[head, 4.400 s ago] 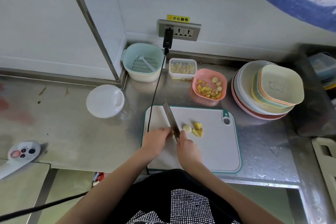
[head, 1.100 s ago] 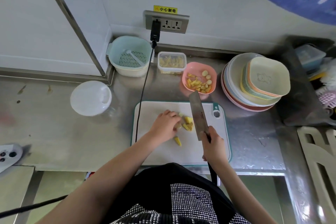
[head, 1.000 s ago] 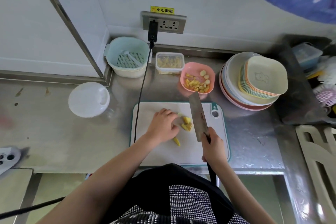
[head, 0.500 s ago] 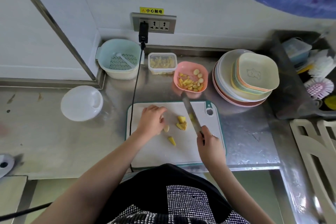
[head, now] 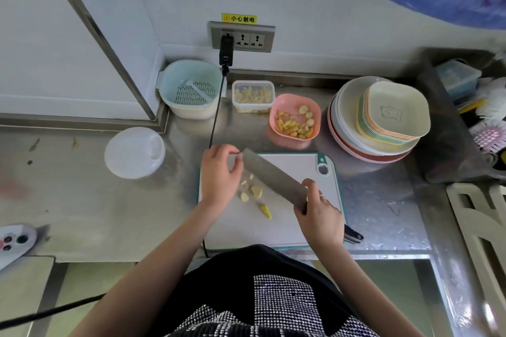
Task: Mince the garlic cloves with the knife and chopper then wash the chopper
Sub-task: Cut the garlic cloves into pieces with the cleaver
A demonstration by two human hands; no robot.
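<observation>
Over the cutting board (head: pixel 295 230), my right hand (head: pixel 319 213) grips the knife (head: pixel 273 179) by its handle, blade flat and slanting up-left. My left hand (head: pixel 220 175), fingers curled, pinches at the blade's tip. Garlic pieces (head: pixel 253 193) lie on the board just beneath. More fill the pink bowl (head: pixel 294 117) behind.

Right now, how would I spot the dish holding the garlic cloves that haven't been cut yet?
Start at the wall socket above the steel counter, then drop to the white cutting board. Just behind the board's far edge sits a pink bowl with yellowish pieces and pale cloves. It is the only pink dish standing alone, between a clear lidded box and stacked plates.
</observation>
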